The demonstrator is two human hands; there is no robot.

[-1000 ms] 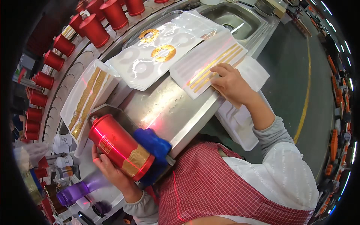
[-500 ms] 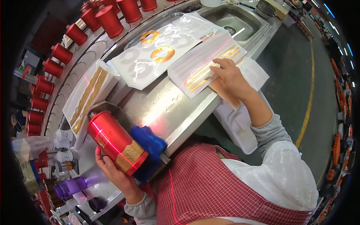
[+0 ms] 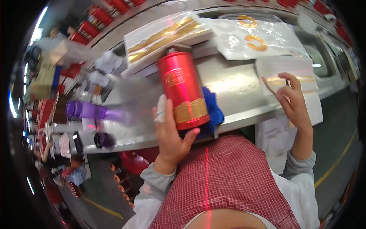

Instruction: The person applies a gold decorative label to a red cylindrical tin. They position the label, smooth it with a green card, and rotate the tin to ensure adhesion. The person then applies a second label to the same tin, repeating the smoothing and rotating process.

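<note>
A red metal canister [image 3: 183, 89] with a gold wavy band near its lower end lies tilted on a blue cloth [image 3: 213, 112]. My left hand [image 3: 170, 131] is alongside the canister's left side, fingers stretched and thumb apart. One of its fingers wears a white wrap. Over at the right, my right hand [image 3: 292, 100] pinches a thin curved gold sticker strip [image 3: 268, 85] by one end. Below that strip is a white backing sheet [image 3: 272, 65] with gold strips on it. Whether my left fingertips touch the canister I cannot tell.
White sheets with gold ring stickers [image 3: 232, 47] lie behind. A stack with gold wavy bands [image 3: 135, 40] stands beyond the canister. A purple bottle [image 3: 85, 110] and a dark round cup [image 3: 103, 140] are at left; a sink [image 3: 318, 57] is at far right. Red canisters line the back.
My view has swung left. My right hand has lifted a gold strip off the backing sheet. The left hand has stayed by the canister, its fingers now further up along the side.
</note>
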